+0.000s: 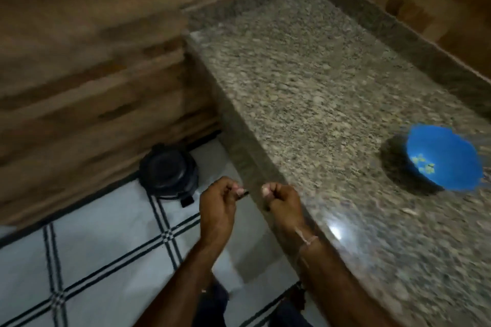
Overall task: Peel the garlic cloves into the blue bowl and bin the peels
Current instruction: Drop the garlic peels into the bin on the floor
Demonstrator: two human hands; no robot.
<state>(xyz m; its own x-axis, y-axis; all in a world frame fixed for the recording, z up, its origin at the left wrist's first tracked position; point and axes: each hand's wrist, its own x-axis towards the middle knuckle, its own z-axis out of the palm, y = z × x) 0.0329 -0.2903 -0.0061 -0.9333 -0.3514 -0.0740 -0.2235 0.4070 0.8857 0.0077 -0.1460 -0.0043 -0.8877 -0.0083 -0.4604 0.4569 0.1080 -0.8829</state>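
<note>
Far left of my hands, a wood-panelled wall [79,74] runs down to a white tiled floor [106,247] with dark grid lines. A black round bin [168,171] stands on that floor, just beyond and to the left of my left hand [218,207], with its lid on. The left hand hangs over the floor with its fingers curled in tight. A small dark bit shows at the fingertips, but the blur keeps me from telling whether it is pinched there. My right hand [281,202] is close beside it, apart from it, over the edge of the speckled granite counter [305,87]. Its fingers are curled in as well, and I cannot tell whether they hold anything. A thin pale string [308,240] circles the right wrist. Right of that hand a pale scrap [409,211] lies on the stone, too smeared to name. Well off to the right and a little beyond sits the blue bowl [451,146], bright and round. A few small pale yellow garlic cloves [422,163] are gathered at its bottom.
</note>
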